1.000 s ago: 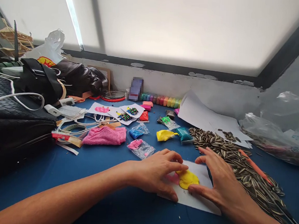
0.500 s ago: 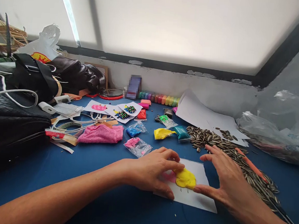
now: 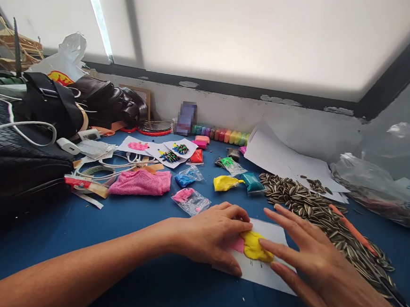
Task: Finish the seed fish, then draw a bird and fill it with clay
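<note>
A white sheet of paper (image 3: 266, 278) lies on the blue table, with a flat patch of yellow modelling clay (image 3: 253, 245) on it. Left of the yellow joins a smaller pink clay patch (image 3: 239, 244), partly covered by my fingers. Short pencil lines show below the yellow. My left hand (image 3: 216, 237) rests on the paper's left side, thumb and fingers apart, fingertips at the yellow clay's upper left edge. Over the right side, my right hand (image 3: 310, 256) is open with fingers spread. One fingertip meets the yellow clay's right part; whether it presses cannot be seen.
Striped sunflower seeds (image 3: 307, 204) are heaped at right, with an orange-handled tool (image 3: 353, 229) on them. Bags of yellow (image 3: 224, 183), teal (image 3: 252, 183) and blue clay (image 3: 188, 176) lie beyond the paper. A pink cloth (image 3: 140, 182) and black bag (image 3: 22, 177) are at left.
My right hand has moved left over the paper, bringing a finger onto the yellow clay. My left hand stays in place on the sheet. The view has shifted slightly.
</note>
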Motion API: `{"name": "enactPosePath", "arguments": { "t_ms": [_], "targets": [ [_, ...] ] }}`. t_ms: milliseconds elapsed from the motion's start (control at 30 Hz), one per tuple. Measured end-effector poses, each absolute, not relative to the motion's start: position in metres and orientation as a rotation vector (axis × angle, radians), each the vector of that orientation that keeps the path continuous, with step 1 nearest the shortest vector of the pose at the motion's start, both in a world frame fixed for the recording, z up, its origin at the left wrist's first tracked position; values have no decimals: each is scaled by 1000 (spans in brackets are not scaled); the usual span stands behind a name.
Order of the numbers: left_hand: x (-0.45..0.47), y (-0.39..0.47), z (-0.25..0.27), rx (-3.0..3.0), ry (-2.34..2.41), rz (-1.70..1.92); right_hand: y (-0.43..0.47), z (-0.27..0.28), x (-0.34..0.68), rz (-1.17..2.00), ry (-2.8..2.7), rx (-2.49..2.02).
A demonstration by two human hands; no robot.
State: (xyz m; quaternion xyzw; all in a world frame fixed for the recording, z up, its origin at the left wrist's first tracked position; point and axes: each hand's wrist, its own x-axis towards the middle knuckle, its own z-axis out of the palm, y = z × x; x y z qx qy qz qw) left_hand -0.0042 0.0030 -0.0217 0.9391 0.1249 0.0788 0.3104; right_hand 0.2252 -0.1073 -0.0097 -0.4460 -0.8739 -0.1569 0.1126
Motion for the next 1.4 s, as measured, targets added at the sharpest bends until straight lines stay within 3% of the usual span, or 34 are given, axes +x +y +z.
{"name": "enactPosePath", "arguments": {
  "t_ms": [500, 767, 1067, 1400],
  "targets": [
    [-3, 1, -20, 2524, 321, 199, -109, -22, 218, -845, -2665, -1196],
    [-4, 2, -19, 2524, 320, 182, -111, -15, 222, -636, -2570, -1297],
    [-5, 1, -22, 2504, 404, 253, -111, -25, 217, -801, -2624, -1233],
    [-4, -1, -17, 2656, 420, 222, -109, -42, 219, -675, -2564, -1319]
  ]
}}
